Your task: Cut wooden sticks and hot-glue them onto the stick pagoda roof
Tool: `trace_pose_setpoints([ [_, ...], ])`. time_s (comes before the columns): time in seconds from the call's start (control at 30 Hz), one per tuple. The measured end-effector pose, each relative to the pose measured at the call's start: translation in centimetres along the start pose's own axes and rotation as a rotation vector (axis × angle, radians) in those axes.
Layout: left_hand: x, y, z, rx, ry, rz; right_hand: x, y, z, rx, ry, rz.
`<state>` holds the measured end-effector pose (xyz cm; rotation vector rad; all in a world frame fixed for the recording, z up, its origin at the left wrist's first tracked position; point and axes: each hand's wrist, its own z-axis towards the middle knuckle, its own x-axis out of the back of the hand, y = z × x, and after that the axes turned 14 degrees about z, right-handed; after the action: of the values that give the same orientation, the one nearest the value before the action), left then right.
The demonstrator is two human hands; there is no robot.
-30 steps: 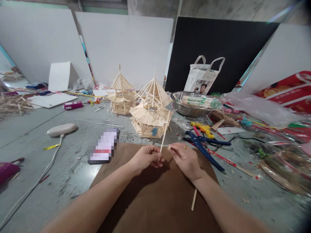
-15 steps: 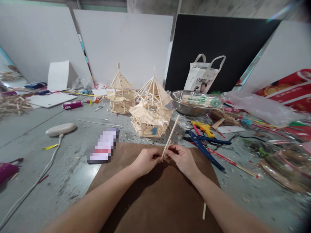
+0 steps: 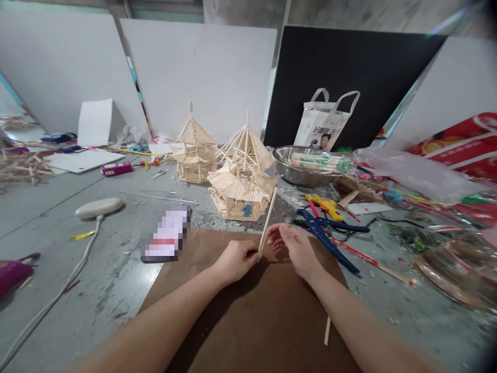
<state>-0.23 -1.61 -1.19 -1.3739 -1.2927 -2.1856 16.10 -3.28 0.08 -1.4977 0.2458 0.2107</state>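
Observation:
My left hand (image 3: 236,260) pinches the lower end of a pale wooden stick (image 3: 269,215), which leans up and to the right. A shorter piece seems to lie along the stick's lower part. Just right of it is my right hand (image 3: 293,248), fingers apart and holding nothing. Both hands are over a brown board (image 3: 240,321). Beyond the hands stands a pavilion model built of sticks (image 3: 243,189), with a second stick pavilion (image 3: 194,155) behind it to the left. Another loose stick (image 3: 327,331) lies partly under my right forearm.
Blue cutters (image 3: 330,241) and a yellow glue gun (image 3: 326,206) lie to the right. A metal bowl (image 3: 297,173) holds bundled sticks. On the left are a phone (image 3: 166,233) and a white device with a cable (image 3: 99,208). Upright boards (image 3: 202,77) stand at the back.
My right hand has let go of the stick and opened, moving slightly right. The stick stays in my left hand and its top has tilted a little to the left.

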Motion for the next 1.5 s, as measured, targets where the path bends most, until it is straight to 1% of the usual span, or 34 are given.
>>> trace_pose_setpoints([
  [0.1,0.0,0.1,0.0,-0.020,0.020,0.033,0.7,-0.3,1.6,-0.006,0.195,0.223],
  [0.17,-0.1,0.2,-0.1,-0.025,0.031,0.046,1.3,-0.3,2.7,-0.026,0.300,0.369],
  [0.23,-0.2,0.2,-0.1,-0.027,0.038,0.049,2.0,-0.6,3.4,-0.005,0.334,0.471],
  [0.3,-0.2,0.2,-0.1,-0.023,0.039,0.036,2.8,-1.5,3.5,0.034,0.295,0.449],
  [0.33,-0.2,0.1,-0.1,-0.019,0.039,0.029,3.1,-2.2,3.2,0.041,0.247,0.367],
  [0.37,-0.2,0.1,-0.1,-0.016,0.039,0.023,3.6,-3.0,2.7,0.037,0.183,0.235],
  [0.4,-0.2,0.1,-0.1,-0.013,0.039,0.020,4.0,-3.9,1.9,0.015,0.086,0.058],
  [0.47,-0.1,0.2,-0.1,-0.006,0.040,0.020,4.7,-5.7,-0.2,-0.096,-0.166,-0.406],
  [0.53,-0.1,0.2,-0.1,0.005,0.045,0.018,5.3,-7.1,-2.9,-0.199,-0.476,-0.813],
  [0.57,-0.1,0.2,-0.1,0.011,0.049,0.015,5.5,-7.5,-4.3,-0.227,-0.589,-0.959],
  [0.6,-0.2,0.2,-0.1,0.015,0.054,0.012,5.7,-7.6,-5.5,-0.245,-0.658,-1.093],
  [0.63,-0.2,0.2,-0.1,0.019,0.059,0.009,5.8,-7.5,-6.5,-0.237,-0.681,-1.223],
  [0.7,-0.3,0.2,-0.1,0.020,0.064,0.007,6.0,-6.9,-7.8,-0.218,-0.674,-1.381],
  [0.73,-0.3,0.2,-0.1,0.021,0.064,0.005,6.1,-6.4,-8.0,-0.203,-0.666,-1.427],
  [0.8,-0.2,0.2,-0.1,0.027,0.058,-0.005,6.3,-5.6,-7.2,-0.173,-0.658,-1.463],
  [0.87,-0.2,0.2,-0.1,0.037,0.054,-0.029,6.3,-5.0,-5.4,-0.136,-0.633,-1.468],
  [0.93,-0.1,0.2,-0.1,0.060,0.041,-0.068,6.2,-4.7,-3.0,-0.094,-0.544,-1.469],
  [1.0,-0.1,0.1,0.0,0.127,-0.008,-0.145,5.7,-4.5,-0.6,-0.018,-0.339,-1.435],
  [1.07,-0.1,-0.1,0.1,0.214,-0.081,-0.253,4.8,-4.0,1.4,0.116,-0.058,-1.284],
  [1.1,-0.1,-0.2,0.2,0.248,-0.113,-0.302,4.2,-3.7,2.0,0.161,0.009,-1.162],
  [1.13,0.0,-0.2,0.2,0.267,-0.134,-0.336,3.5,-3.2,2.4,0.177,0.028,-1.025],
  [1.17,0.0,-0.3,0.3,0.271,-0.147,-0.355,2.8,-2.7,2.5,0.166,0.000,-0.889],
  [1.23,0.1,-0.4,0.3,0.255,-0.155,-0.356,1.6,-1.4,2.3,0.109,-0.120,-0.657],
  [1.3,0.2,-0.4,0.3,0.234,-0.151,-0.345,0.6,-0.3,1.6,0.058,-0.234,-0.517],
  [1.4,0.1,-0.5,0.2,0.203,-0.135,-0.339,-0.2,0.6,0.8,0.067,-0.316,-0.465],
  [1.5,0.0,-0.6,0.2,0.197,-0.137,-0.346,-0.5,0.7,0.4,0.108,-0.320,-0.479],
])
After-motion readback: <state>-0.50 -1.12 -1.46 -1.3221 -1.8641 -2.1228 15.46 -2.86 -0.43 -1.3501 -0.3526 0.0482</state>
